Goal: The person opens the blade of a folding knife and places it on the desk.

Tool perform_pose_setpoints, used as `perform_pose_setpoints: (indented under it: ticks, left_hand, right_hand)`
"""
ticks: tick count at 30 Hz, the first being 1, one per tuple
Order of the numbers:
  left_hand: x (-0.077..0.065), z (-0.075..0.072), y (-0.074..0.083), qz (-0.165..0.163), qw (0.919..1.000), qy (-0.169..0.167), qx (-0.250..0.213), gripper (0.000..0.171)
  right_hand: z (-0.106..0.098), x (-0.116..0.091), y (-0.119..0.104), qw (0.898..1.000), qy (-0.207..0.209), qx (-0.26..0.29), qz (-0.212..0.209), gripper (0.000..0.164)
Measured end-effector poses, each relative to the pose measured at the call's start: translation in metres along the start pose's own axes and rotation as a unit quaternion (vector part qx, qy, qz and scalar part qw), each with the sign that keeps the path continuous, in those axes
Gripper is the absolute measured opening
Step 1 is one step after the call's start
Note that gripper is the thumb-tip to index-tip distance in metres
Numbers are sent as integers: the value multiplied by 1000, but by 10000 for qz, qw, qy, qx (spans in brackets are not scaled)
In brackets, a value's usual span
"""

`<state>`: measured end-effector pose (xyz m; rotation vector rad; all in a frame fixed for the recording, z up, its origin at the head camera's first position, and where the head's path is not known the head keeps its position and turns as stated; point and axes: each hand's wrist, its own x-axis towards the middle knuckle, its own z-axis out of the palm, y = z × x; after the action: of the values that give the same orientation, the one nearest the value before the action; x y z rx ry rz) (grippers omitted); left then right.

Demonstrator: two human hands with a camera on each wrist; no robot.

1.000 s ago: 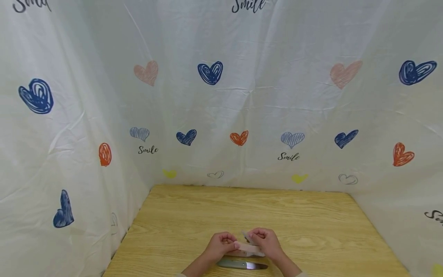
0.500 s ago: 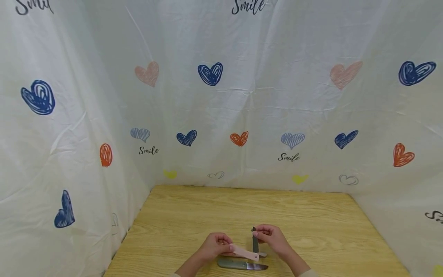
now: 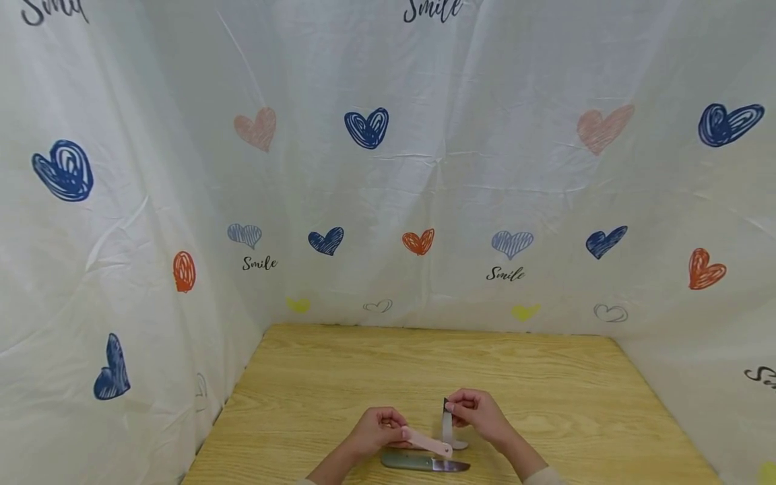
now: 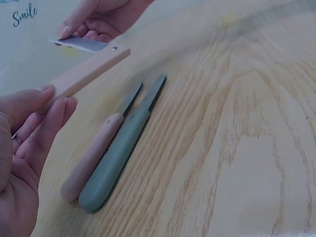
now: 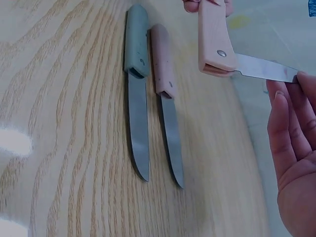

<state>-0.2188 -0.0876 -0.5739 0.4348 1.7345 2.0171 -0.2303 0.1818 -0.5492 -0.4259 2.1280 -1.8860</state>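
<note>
My left hand pinches the handle of a pink folding knife between thumb and fingers, raised over the table. The blade stands out at an angle from the handle's riveted end. Near the blade's tip, thumb and fingers of my right hand pinch the metal. Below the hands lie two more knives side by side, blades out: a green-handled knife and a pink-handled knife. In the head view the green one is nearer to me, and the held knife partly covers the pink one.
The knives lie on a light wood-grain table, close to its front. White curtains printed with hearts and "Smile" hang behind the table and along its left and right sides.
My hands were close together at the pink folding knife. The right hand has moved up and right with the blade, which now stands away from the handle. The knives on the table have not moved.
</note>
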Motion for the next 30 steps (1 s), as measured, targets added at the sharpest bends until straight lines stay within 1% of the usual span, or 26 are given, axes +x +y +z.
perform_pose_setpoints:
  ticks: [2,4,6,8,9,11,13,15,17,19,21,23,25,27,30]
  left_hand:
    - [0,-1,-1,125,9998,177,7,36]
    - [0,-3,-1,217,9988,418,-125,33]
    - [0,-5,-1,258,9964,746,-315,25]
    - [-1,-7,0,253,9924,1013,-655,18]
    - [0,-8,1,263,9905,1124,-745,14]
    - [0,-8,2,271,9864,1371,-863,12]
    - [1,-8,2,294,9823,1552,-1004,11]
    - [2,-7,2,317,9787,1684,-1128,9]
    - [2,-8,1,336,9770,1727,-1208,6]
    - [1,-10,2,369,9778,1657,-1231,7]
    - [1,-13,3,390,9806,1491,-1211,8]
    - [0,-15,6,421,9843,1277,-1147,7]
    - [0,-18,7,445,9874,1068,-1081,8]
    - [-1,-19,8,445,9893,959,-1002,9]
    - [-1,-20,7,391,9902,955,-939,8]
  right_hand:
    - [1,-1,0,9993,336,182,47,35]
    - [3,-1,2,9954,823,468,110,26]
    - [7,-1,4,9871,1344,854,177,16]
    - [12,-1,8,9760,1775,1255,158,5]
    - [15,-1,9,9704,1942,1431,98,5]
    - [20,-1,11,9596,2177,1781,-55,7]
    - [24,-1,13,9507,2269,2103,-218,9]
    - [25,-1,14,9453,2265,2323,-339,7]
    - [26,-1,15,9434,2202,2453,-381,6]
    - [25,-2,15,9436,2133,2506,-369,5]
    - [23,-3,15,9466,2062,2454,-349,5]
    - [19,-4,14,9515,1964,2342,-355,11]
    - [14,-5,14,9604,1790,2100,-375,20]
    - [8,-6,13,9716,1554,1738,-396,29]
    - [1,-7,13,9840,1236,1230,-356,32]
